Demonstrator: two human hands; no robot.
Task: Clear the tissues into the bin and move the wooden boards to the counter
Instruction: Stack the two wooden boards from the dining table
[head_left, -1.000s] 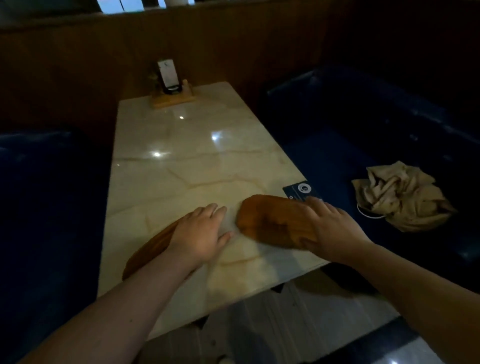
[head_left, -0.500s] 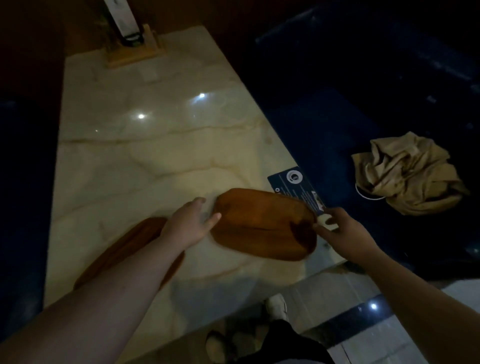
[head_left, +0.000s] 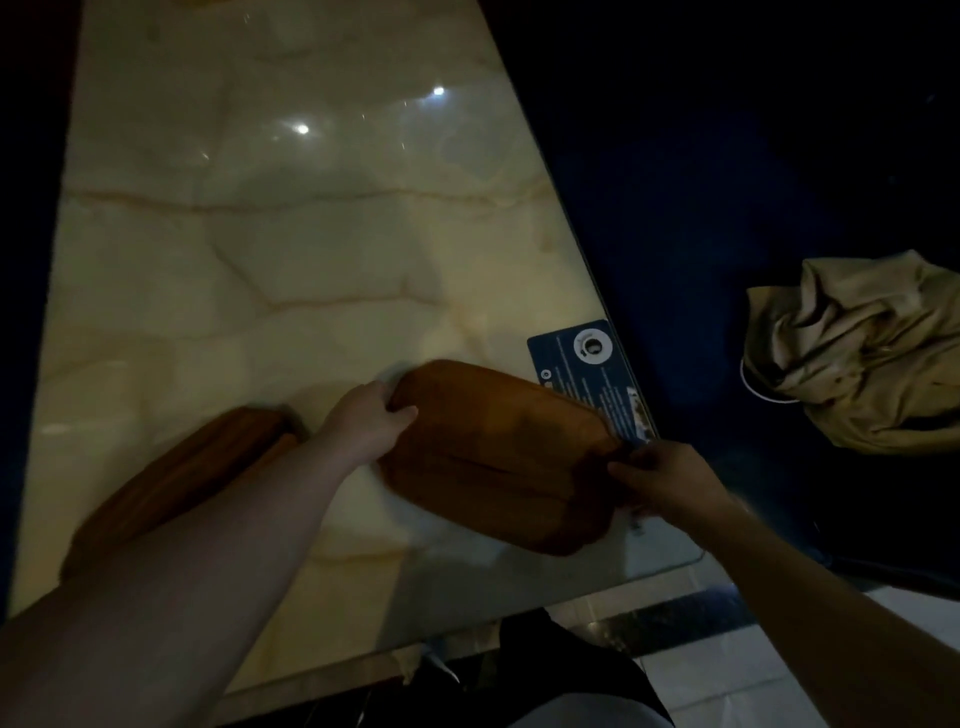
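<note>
An oval wooden board (head_left: 493, 457) lies near the front right of the marble table (head_left: 291, 270). My left hand (head_left: 366, 423) grips its left end, thumb on top. My right hand (head_left: 662, 480) pinches its right end at the table's right edge. A second wooden board (head_left: 176, 478) lies to the left, partly hidden under my left forearm. No tissues or bin are in view.
A dark blue card (head_left: 587, 379) lies flat at the table's right edge, partly under the board. A crumpled beige cloth (head_left: 862, 353) sits on the dark blue bench seat (head_left: 727, 208) to the right. Tiled floor shows below the table's front edge.
My left hand went from resting by the left board to gripping the right board's left end. My right hand slid to that board's right end. The view tilted down.
</note>
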